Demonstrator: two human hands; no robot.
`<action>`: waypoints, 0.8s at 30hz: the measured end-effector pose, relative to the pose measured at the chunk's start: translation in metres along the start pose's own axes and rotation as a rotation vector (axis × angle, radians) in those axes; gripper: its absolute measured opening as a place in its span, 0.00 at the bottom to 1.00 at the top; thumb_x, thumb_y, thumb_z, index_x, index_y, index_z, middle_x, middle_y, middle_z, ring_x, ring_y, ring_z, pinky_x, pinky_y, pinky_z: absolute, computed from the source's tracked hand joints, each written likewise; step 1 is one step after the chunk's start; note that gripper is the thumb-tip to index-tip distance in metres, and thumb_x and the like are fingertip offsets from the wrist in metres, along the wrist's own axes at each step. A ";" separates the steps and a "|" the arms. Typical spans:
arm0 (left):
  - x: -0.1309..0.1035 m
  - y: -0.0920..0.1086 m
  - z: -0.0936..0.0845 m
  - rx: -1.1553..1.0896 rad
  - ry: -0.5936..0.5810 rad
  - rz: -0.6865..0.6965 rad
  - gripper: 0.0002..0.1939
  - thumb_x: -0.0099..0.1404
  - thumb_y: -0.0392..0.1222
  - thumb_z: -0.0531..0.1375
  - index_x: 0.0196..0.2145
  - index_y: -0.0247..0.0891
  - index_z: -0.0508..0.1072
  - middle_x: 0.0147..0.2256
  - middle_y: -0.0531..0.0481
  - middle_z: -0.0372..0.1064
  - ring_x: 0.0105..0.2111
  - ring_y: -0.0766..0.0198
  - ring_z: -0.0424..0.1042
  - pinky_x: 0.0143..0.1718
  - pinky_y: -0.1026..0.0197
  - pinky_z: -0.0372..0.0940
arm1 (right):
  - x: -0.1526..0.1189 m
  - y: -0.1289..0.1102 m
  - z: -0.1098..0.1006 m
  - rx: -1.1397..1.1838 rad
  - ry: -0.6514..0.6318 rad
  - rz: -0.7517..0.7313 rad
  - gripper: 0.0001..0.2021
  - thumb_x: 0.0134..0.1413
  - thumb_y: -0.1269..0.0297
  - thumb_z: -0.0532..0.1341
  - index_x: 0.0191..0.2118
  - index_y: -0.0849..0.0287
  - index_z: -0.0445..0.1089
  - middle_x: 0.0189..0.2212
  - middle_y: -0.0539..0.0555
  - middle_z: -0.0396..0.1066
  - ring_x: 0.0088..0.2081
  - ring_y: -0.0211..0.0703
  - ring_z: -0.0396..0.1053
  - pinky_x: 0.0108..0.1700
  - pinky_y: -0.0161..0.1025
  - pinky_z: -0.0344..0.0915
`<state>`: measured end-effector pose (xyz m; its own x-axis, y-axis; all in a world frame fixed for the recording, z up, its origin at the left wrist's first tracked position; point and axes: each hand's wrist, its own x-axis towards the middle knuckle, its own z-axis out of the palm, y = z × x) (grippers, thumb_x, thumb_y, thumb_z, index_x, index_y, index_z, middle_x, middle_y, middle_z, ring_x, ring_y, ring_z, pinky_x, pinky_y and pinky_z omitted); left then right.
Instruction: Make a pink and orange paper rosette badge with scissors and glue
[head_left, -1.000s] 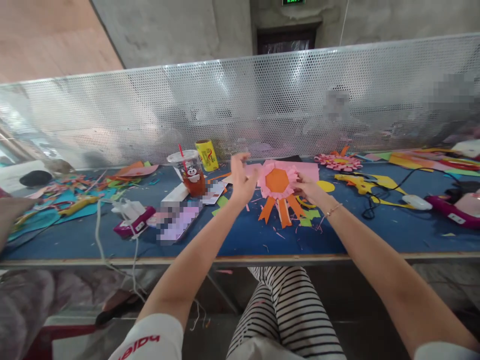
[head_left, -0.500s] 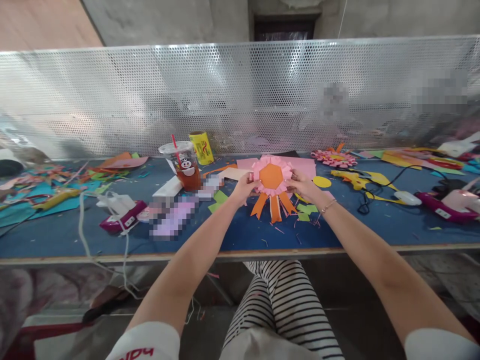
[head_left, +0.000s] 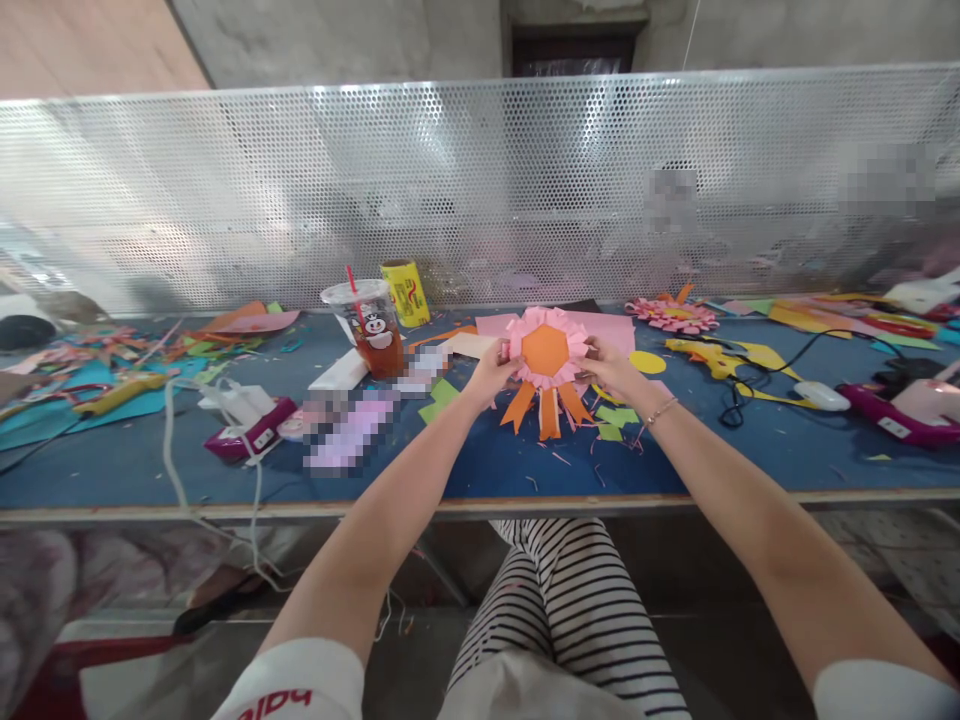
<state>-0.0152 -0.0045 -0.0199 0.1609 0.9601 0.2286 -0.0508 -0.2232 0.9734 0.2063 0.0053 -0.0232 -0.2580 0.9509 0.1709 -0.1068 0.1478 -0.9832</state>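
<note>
A paper rosette (head_left: 545, 348) with a pink pleated rim, an orange centre and orange ribbon tails is held up over the blue table. My left hand (head_left: 496, 372) grips its left edge, fingers closed on the pink folds. On the opposite edge my right hand (head_left: 608, 369) pinches the rim in the same way. The orange tails hang down toward me between both hands. Green paper scraps (head_left: 616, 420) lie just below my right hand, and a yellow paper circle (head_left: 646, 362) is beside it.
A plastic drink cup (head_left: 377, 340) with a red straw stands left, near a yellow roll (head_left: 405, 293). A purple power strip (head_left: 251, 430) trails white cables. Right are a yellow glue gun (head_left: 705, 356) and another pink rosette (head_left: 673, 314). A perforated metal panel (head_left: 465, 190) runs behind.
The camera view has shifted very slightly. Both hands keep the rosette in nearly the same place, with no visible change of grip.
</note>
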 end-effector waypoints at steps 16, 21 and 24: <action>0.000 0.002 0.000 0.051 -0.023 0.040 0.23 0.45 0.42 0.66 0.38 0.38 0.61 0.24 0.57 0.63 0.21 0.72 0.64 0.21 0.68 0.64 | 0.002 0.001 0.002 -0.004 0.048 -0.050 0.20 0.39 0.62 0.65 0.39 0.55 0.58 0.31 0.48 0.65 0.28 0.34 0.66 0.30 0.35 0.70; 0.000 0.002 0.001 0.059 -0.021 0.032 0.25 0.44 0.43 0.66 0.38 0.38 0.61 0.23 0.58 0.63 0.18 0.73 0.63 0.20 0.69 0.62 | -0.001 -0.001 0.001 -0.042 0.033 -0.117 0.19 0.39 0.63 0.64 0.40 0.55 0.60 0.31 0.49 0.66 0.29 0.35 0.67 0.27 0.33 0.67; 0.000 0.003 0.000 0.007 -0.023 0.006 0.26 0.42 0.43 0.67 0.38 0.39 0.61 0.23 0.59 0.64 0.19 0.74 0.64 0.21 0.70 0.62 | -0.002 -0.003 0.002 -0.068 0.037 -0.143 0.19 0.39 0.64 0.62 0.41 0.55 0.60 0.28 0.47 0.66 0.26 0.34 0.65 0.24 0.31 0.64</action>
<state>-0.0151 -0.0052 -0.0172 0.1828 0.9547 0.2346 -0.0451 -0.2303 0.9721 0.2054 0.0029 -0.0203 -0.2095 0.9278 0.3087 -0.0740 0.2998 -0.9511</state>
